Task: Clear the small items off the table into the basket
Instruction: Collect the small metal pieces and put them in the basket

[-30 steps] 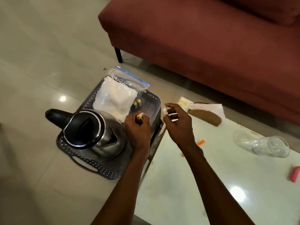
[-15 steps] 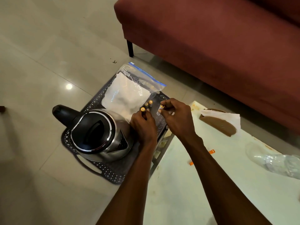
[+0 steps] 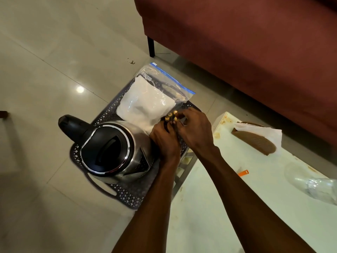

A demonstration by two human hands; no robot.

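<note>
Now your left hand (image 3: 165, 141) and right hand (image 3: 196, 131) meet over the basket (image 3: 127, 194), fingers pinched on small gold-capped batteries (image 3: 171, 115), just beside the zip bag (image 3: 147, 101), right of the kettle (image 3: 111, 148).

Basket (image 3: 116, 193) on floor, left of table (image 3: 209, 207). In basket: kettle (image 3: 111, 148) at near side, bag (image 3: 149, 101) behind it at far side, leaning over far rim. Both hands (image 3: 166, 141) (image 3: 196, 128) over basket's right part, side by side, touching batteries (image 3: 171, 115) just right of bag. On table: clip (image 3: 243, 172) in middle, napkin (image 3: 259, 132) at far edge, bottle (image 3: 313, 181) lying at right. Sofa (image 3: 246, 42) behind all.
</note>
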